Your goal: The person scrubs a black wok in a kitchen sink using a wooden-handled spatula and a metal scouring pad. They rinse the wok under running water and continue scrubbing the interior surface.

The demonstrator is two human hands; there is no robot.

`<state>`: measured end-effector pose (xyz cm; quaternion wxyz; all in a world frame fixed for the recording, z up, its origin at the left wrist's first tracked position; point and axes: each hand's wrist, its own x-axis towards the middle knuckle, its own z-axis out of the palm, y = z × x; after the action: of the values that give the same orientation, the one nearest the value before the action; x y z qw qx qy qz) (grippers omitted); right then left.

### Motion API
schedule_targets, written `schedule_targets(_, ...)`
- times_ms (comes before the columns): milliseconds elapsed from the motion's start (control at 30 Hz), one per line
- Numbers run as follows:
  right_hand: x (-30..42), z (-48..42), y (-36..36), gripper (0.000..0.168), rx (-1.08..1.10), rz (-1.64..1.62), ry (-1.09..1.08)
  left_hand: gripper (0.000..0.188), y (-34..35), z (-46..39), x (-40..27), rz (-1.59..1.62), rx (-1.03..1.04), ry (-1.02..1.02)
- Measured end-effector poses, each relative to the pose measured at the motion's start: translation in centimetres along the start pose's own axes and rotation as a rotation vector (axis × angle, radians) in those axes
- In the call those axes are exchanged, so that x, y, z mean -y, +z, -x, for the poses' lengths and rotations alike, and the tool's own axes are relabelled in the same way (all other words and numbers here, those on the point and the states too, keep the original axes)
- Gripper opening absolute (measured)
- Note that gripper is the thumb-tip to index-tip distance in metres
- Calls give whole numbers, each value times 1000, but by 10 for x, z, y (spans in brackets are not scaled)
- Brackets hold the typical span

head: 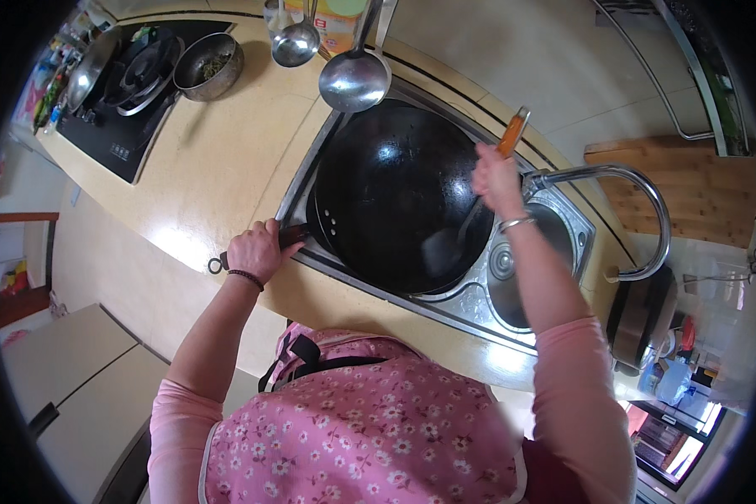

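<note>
A large black wok (pixel 390 189) rests over the sink (pixel 472 302), its inside dark and shiny. My left hand (pixel 255 249) grips the wok's handle (pixel 295 234) near the counter's front edge. In my right hand (pixel 498 179) is a metal spatula with an orange-brown grip (pixel 513 132). Its blurred blade (pixel 442 250) lies inside the wok, towards the lower right of the bowl. Part of the spatula's shaft is hidden by my right hand.
A curved chrome faucet (pixel 652 201) arches at the right, beside a wooden board (pixel 674 189). Two metal ladles (pixel 355 82) hang above the wok's far side. Leftward on the counter (pixel 227 151) stand a small pot (pixel 208 66) and a black cooktop (pixel 116 142).
</note>
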<state>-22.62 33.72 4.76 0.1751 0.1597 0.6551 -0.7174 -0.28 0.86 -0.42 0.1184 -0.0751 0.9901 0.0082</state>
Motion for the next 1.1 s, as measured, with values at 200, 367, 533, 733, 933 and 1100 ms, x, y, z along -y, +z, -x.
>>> schedule_targets(200,-3,7,51,22,160,192,19,58,3,0,4,-32,-24,18)
schedule_targets(367,-2,9,28,24,-14,70,-63,58,-1,-1,0,-3,-29,7)
schedule_targets(533,-11,8,60,23,94,202,-16,58,1,0,1,-2,12,-2)
schedule_targets(733,10,-12,-10,36,-69,102,42,59,0,0,1,16,5,-5)
schedule_targets(933,-5,18,22,30,-15,-30,-26,58,-3,-2,1,-4,44,-15)
schedule_targets(1100,8,-4,-2,28,-115,126,-57,58,3,1,1,-17,20,-6)
